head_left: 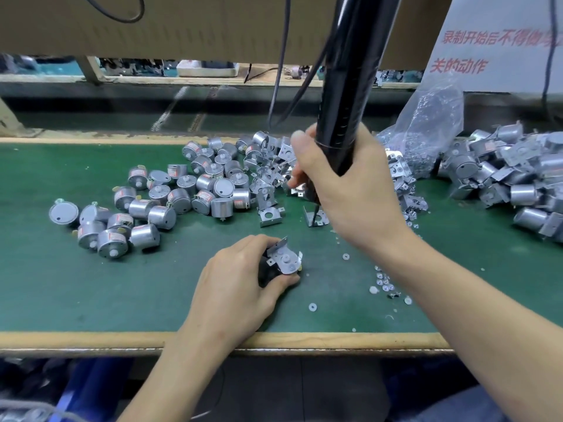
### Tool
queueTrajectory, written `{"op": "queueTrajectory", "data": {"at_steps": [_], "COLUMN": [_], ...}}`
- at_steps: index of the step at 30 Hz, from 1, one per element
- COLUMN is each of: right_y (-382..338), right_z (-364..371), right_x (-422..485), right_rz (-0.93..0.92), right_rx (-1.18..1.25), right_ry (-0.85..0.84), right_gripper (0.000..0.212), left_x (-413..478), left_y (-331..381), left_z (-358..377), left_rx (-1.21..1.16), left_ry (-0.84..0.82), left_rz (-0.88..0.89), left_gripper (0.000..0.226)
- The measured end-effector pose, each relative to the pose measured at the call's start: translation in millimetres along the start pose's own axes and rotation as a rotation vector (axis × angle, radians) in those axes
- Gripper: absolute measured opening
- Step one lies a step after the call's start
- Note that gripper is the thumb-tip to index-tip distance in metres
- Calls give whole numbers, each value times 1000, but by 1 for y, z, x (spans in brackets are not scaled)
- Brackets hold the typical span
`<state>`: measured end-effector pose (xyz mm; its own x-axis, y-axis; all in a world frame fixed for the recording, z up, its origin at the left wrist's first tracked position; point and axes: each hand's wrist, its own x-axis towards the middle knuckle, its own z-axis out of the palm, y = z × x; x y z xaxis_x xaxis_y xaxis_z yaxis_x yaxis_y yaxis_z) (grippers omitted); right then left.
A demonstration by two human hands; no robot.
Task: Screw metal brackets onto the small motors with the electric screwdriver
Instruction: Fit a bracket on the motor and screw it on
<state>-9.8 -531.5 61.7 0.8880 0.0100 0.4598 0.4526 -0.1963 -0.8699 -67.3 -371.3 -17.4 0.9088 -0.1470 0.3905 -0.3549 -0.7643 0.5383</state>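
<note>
Your left hand (240,278) rests on the green-matted bench (91,300) near the middle of its front edge. Its fingers and thumb are curled round a small round motor (268,269), whose body is mostly hidden in your grip. A bent silver sheet-metal bracket (288,264) sits on the motor's upturned face, and its flat plate is exposed beside your fingertips.

Your right hand (350,190) is clenched round the lower part of a tall black cylindrical electric screwdriver (350,86). You hold it nearly upright above the middle of the bench, further toward the back edge than your left hand. Its thin bit (316,208) points down at a single loose bracket (315,219) lying on the mat. You cannot tell whether the tip touches it.

A heap of bare silver cylindrical motors (182,190) spreads from the centre of the bench toward the left edge. A cluster of loose brackets (268,175) lies just beside it, nearer the back edge.

A crumpled clear plastic bag (426,123) stands toward the back right corner. A pile of motors with brackets already fitted (518,184) lies along the right edge. Small white washers and screws (384,278) are scattered under your right forearm, toward the front edge.

Behind the bench hang a brown cardboard panel (182,25) and a white sheet with red characters (493,50).
</note>
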Motion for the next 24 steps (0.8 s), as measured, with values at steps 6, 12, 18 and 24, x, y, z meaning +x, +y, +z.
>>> {"op": "queueTrajectory", "data": {"at_steps": [6,12,18,24], "right_y": [8,13,7,13], "right_z": [-25,-26,-69,-178], "right_x": [-11,-48,-28,25], "right_rz": [323,510,548,579], "right_rx": [-689,-59,395,835], "right_ry": [-440,-568,-242,529], "right_gripper": [66,31,33,27], "left_x": [1,-2,-2,0], "left_y": [5,13,18,16], "left_z": [-5,-1,3,6], "left_rx": [-37,-104,-166,-98], "left_ry": [74,294,328,272], "left_rz": [38,161,133,53], "left_gripper": [43,41,52,32]}}
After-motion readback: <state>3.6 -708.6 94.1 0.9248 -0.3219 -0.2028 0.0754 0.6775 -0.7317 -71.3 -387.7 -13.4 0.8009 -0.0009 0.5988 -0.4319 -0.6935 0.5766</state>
